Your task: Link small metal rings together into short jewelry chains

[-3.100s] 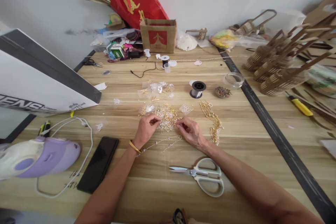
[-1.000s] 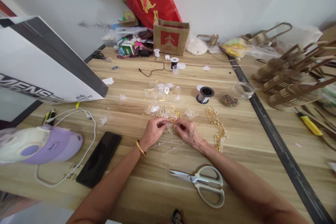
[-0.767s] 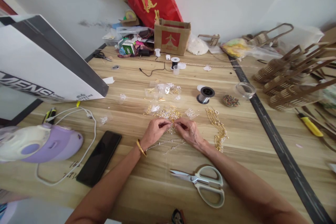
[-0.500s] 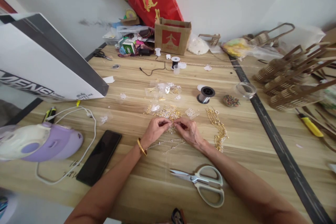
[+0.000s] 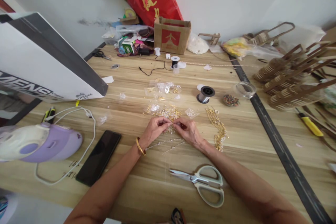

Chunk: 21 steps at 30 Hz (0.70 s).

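Note:
My left hand [image 5: 155, 129] and my right hand [image 5: 188, 130] meet fingertip to fingertip above a heap of small gold and silver beads [image 5: 169, 112]. Each is closed in a pinch; whatever sits between the fingers is too small to make out. A thin silver chain [image 5: 172, 146] lies on the table just below the hands, one end running toward my left wrist, which wears a gold bangle. Gold chains [image 5: 218, 129] lie in a bundle to the right of my right hand. Scissors [image 5: 202, 182] with pale handles rest nearer to me, blades slightly apart.
A black phone [image 5: 99, 158] and a purple-and-white device [image 5: 49, 143] with a white cable lie left. Beyond the hands are small bags of findings [image 5: 162, 89], a wire spool [image 5: 205, 94] and a dish of coloured beads [image 5: 231, 100]. Woven baskets [image 5: 286, 87] stand at right.
Both hands keep nearly the same pinched pose over the beads. The view has shifted very slightly; nothing on the table has visibly moved.

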Available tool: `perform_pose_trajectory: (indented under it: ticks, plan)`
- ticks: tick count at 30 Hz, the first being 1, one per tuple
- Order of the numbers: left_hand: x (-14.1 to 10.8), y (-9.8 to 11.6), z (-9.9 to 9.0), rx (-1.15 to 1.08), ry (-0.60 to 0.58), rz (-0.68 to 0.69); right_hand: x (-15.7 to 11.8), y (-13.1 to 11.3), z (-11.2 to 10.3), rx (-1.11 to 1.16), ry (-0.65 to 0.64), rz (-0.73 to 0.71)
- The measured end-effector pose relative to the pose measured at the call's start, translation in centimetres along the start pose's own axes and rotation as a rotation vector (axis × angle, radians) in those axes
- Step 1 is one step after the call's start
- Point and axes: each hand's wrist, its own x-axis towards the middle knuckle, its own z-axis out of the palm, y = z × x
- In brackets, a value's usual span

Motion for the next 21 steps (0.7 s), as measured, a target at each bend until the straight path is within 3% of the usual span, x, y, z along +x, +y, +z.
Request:
perform_pose_trajectory:
  ticks: [9,21]
  plan:
    - [-0.02,0.16,-0.08,0.016,0.040,0.010,0.00,0.02,-0.08,-0.016,0.036,-0.009]
    - [-0.17,0.60,0.01,0.019,0.011,0.022,0.02,0.04,-0.23,-0.109,-0.031,-0.062]
